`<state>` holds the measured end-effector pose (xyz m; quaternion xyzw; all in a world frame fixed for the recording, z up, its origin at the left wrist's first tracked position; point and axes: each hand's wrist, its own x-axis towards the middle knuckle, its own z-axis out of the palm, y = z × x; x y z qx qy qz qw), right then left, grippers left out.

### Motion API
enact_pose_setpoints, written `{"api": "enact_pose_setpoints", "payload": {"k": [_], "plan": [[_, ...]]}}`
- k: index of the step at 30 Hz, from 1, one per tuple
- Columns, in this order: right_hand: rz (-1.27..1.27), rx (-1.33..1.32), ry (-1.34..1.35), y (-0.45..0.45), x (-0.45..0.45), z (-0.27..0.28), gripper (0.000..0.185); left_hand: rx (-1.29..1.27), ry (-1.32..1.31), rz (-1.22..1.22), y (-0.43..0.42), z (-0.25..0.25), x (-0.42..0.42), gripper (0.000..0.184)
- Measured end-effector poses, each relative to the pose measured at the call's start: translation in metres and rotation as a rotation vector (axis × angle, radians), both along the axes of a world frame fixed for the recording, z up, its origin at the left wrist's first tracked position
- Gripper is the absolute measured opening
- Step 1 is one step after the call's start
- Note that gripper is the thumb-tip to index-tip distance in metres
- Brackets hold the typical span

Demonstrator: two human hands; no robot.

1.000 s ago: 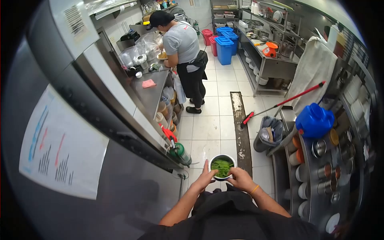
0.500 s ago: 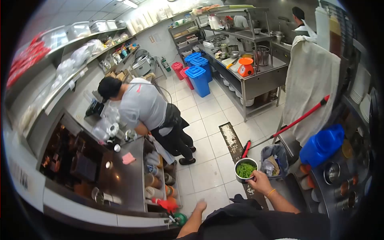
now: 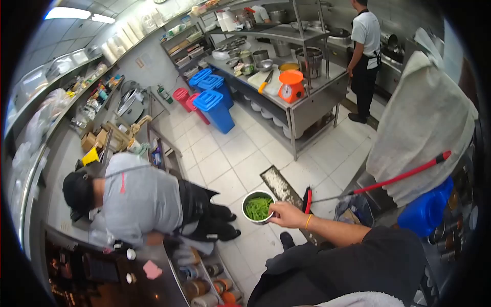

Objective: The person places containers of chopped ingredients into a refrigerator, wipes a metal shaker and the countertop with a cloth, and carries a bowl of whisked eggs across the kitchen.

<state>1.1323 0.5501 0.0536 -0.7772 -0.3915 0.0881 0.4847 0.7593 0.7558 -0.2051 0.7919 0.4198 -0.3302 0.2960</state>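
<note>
**Green leaves (image 3: 258, 208) in a hand-held pot (image 3: 245, 214)**

The right hand (image 3: 288, 215) has its fingers closed on the pot's rim, holding it above the floor (image 3: 245, 166). The left hand is out of view; its fingers cannot be told. Right of the pot slants a red-handled pole (image 3: 378, 182); left, a co-worker (image 3: 143, 199) bends.

The steel table (image 3: 319, 105) bears an orange scale (image 3: 291, 88), a white board (image 3: 255, 79) and a metal bowl (image 3: 265, 65)
</note>
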Motion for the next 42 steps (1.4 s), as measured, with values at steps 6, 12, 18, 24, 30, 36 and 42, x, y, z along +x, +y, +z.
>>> {"api": "enact_pose_setpoints", "payload": {"k": [6, 12, 18, 24, 30, 36, 42], "plan": [[-0.011, -0.079, 0.036, 0.052, 0.105, 0.018, 0.025, -0.040, -0.077, -0.022, 0.087, -0.011, 0.130, 0.047], [-0.237, -0.120, 0.017, 0.071, 0.233, 0.004, 0.029, -0.126, -0.366, 0.147, 0.192, -0.034, 0.366, 0.049], [-0.286, -0.193, 0.134, 0.108, 0.370, -0.016, 0.029, -0.153, -0.557, 0.285, 0.256, -0.059, 0.544, 0.049], [-0.214, -0.112, 0.108, 0.172, 0.513, -0.029, 0.026, -0.060, -0.258, -0.057, 0.309, -0.035, 0.583, 0.048], [-0.153, -0.092, 0.085, 0.249, 0.646, -0.009, 0.027, -0.137, -0.145, 0.133, 0.344, -0.021, 0.653, 0.047], [-0.222, -0.084, 0.141, 0.321, 0.752, -0.017, 0.028, -0.206, -0.100, 0.249, 0.406, -0.040, 0.756, 0.045], [-0.330, -0.148, 0.145, 0.361, 0.839, -0.009, 0.028, -0.261, -0.078, 0.355, 0.516, -0.054, 0.914, 0.043]]}}
